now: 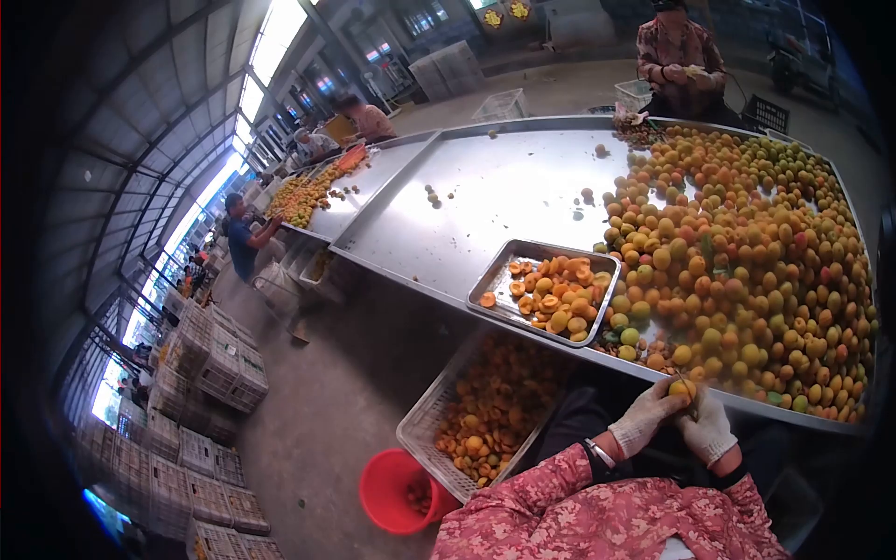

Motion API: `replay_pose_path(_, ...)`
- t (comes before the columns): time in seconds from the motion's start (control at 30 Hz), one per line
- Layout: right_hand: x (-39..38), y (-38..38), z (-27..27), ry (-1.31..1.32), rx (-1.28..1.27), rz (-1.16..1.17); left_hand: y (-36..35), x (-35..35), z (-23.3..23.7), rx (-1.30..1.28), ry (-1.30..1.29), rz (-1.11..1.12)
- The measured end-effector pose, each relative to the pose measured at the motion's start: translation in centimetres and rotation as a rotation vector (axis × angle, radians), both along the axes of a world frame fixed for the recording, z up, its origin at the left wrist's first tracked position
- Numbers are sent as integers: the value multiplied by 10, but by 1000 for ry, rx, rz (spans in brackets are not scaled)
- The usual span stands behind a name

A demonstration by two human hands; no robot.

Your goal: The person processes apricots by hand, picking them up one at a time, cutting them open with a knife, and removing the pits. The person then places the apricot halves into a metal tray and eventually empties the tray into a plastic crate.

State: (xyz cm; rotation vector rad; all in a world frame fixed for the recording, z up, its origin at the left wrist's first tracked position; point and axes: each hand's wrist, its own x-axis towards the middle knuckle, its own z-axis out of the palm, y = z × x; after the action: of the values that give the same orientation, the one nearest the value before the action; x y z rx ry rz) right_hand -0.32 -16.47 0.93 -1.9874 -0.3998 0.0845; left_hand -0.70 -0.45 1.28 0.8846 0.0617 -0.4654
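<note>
A fruit point(682, 388), lower right, is clasped between the gloved left hand point(644, 416) and right hand point(707, 429), fingers curled together. Upper left of it, a metal tray point(477, 289) contains halved fruit; bottom centre, a crate point(422, 421) contains orange pieces, a red bucket point(384, 493) small dark ones.

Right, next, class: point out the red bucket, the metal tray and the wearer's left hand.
Red bucket point(379, 487): head view, inner wall.
Metal tray point(501, 287): head view, bare floor.
Left hand point(641, 419): head view, back of the glove.
</note>
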Motion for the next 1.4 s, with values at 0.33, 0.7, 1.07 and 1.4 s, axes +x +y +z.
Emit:
replay_pose_path(0.33, -4, 5, 1, -9, -64, 73, 6, -9, -3, 1025, -602, 99)
replay_pose_path(0.7, -5, 16, 14, 100, -209, 71, 6, -6, 18, 942, -429, 137)
replay_pose_path(1.07, 4, 21, 1, 256, -46, 142, 13, -2, 10, 947, -374, 89)
replay_pose_path(1.4, 1, 25, 1, 306, -72, 90, 21, 0, 23, 746, -219, -9)
